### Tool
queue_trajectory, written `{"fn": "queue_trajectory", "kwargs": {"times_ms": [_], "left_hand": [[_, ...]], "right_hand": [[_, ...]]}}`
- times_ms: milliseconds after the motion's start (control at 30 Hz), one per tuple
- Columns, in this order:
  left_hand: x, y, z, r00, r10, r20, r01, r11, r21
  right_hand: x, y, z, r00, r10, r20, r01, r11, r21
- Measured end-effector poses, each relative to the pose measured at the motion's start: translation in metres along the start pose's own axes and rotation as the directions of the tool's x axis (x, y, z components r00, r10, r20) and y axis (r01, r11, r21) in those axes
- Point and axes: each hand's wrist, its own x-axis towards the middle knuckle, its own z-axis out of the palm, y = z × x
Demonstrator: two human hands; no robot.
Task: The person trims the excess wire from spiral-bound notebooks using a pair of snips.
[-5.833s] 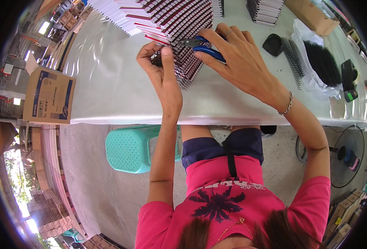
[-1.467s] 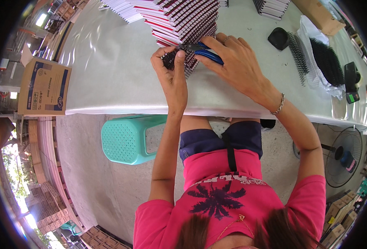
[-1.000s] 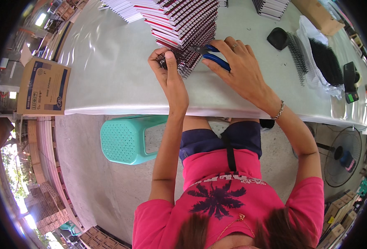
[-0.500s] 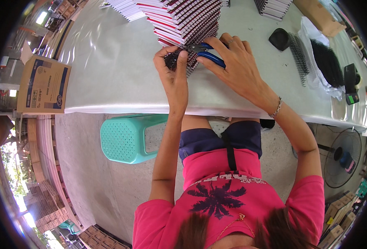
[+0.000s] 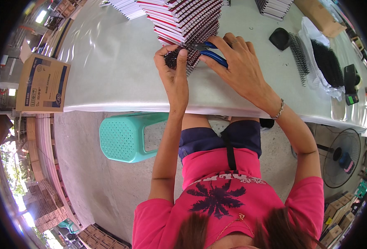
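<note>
A fanned stack of red-and-white spiral-bound notebooks point(image 5: 185, 16) lies on the white table point(image 5: 109, 62). My left hand point(image 5: 171, 66) pinches the black wire spine of the nearest notebook point(image 5: 179, 58) at its near end. My right hand point(image 5: 233, 62) grips blue-handled pliers point(image 5: 210, 50), whose jaws point left at that spine, right beside my left thumb.
Loose black binding coils point(image 5: 299, 52) and a clear bag of more coils point(image 5: 326, 62) lie at the right. A black pouch point(image 5: 279, 38), a cardboard box point(image 5: 42, 83) on the floor, a teal plastic stool point(image 5: 127, 137) and a floor fan point(image 5: 341, 155) are nearby.
Both hands have stayed at the notebook spine, shifting slightly along it. The pliers remain in my right hand. The view has drifted a little.
</note>
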Motion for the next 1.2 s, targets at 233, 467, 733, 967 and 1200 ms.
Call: {"fn": "queue_trajectory", "kwargs": {"times_ms": [233,467,733,967,1200], "left_hand": [[-0.001,0.001,0.000,1.000,-0.006,0.001,0.006,1.000,-0.023],[0.000,0.001,0.000,1.000,0.002,-0.002,-0.002,1.000,0.018],[-0.002,0.001,0.002,1.000,0.006,-0.019,-0.006,1.000,0.010],[0.000,-0.006,0.002,0.995,0.098,-0.026,-0.097,0.995,0.022],[-0.004,-0.006,0.009,0.992,0.107,-0.067,-0.109,0.994,-0.022]], "right_hand": [[0.002,-0.003,0.003,1.000,-0.006,0.006,0.006,1.000,0.016],[0.005,-0.001,0.006,0.992,0.043,0.118,-0.058,0.990,0.130],[-0.001,-0.004,0.009,0.997,0.064,0.032,-0.068,0.989,0.130],[-0.006,-0.006,0.009,0.993,0.111,0.029,-0.114,0.981,0.158],[-0.018,0.000,0.007,0.991,0.134,0.006,-0.134,0.983,0.124]]}}
